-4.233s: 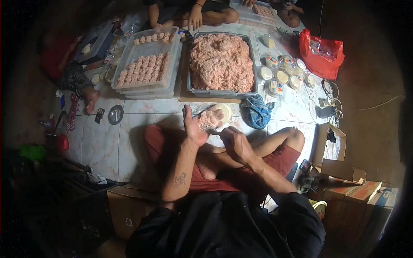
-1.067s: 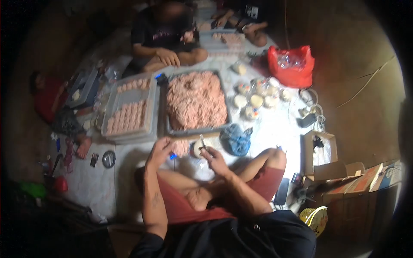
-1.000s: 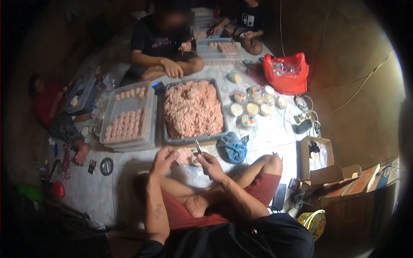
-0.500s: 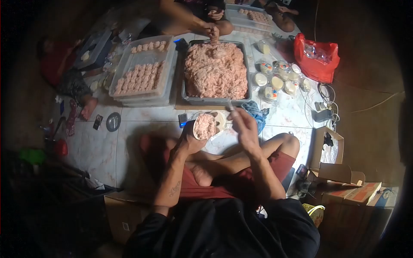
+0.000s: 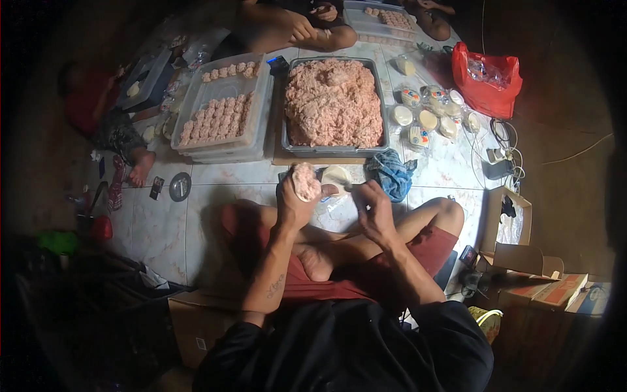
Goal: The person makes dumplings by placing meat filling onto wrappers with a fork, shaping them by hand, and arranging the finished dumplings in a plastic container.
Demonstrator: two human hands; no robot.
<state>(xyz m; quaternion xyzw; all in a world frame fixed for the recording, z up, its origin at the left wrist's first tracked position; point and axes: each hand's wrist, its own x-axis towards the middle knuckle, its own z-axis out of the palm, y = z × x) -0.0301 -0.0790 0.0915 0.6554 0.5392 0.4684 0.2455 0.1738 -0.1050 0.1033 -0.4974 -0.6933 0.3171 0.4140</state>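
My left hand [image 5: 297,209] is closed around a lump of pink minced meat [image 5: 304,181] with a pale rim at its edge, perhaps a thin wrapper. Its thumb reaches toward a pale round stack of wrappers [image 5: 336,174] lying on plastic on the floor. My right hand [image 5: 375,210] grips a thin, narrow tool [image 5: 348,187], whose tip points left at that stack. The tool's exact kind is hard to make out. Just beyond both hands stands a grey tub [image 5: 334,151] heaped with pink minced meat [image 5: 333,104].
Left of the tub, a clear plastic box [image 5: 222,154] holds rows of meat dumplings. Wrapped pale rounds [image 5: 428,119], a red plastic bag [image 5: 486,85], a blue cloth [image 5: 392,175] and cables [image 5: 506,140] lie to the right. Co-workers sit at the far side and left.
My right hand has lowered its tool beside the wrapper stack. The meat in my left hand has tilted and risen slightly. A co-worker's hand has pulled out of the meat tub.
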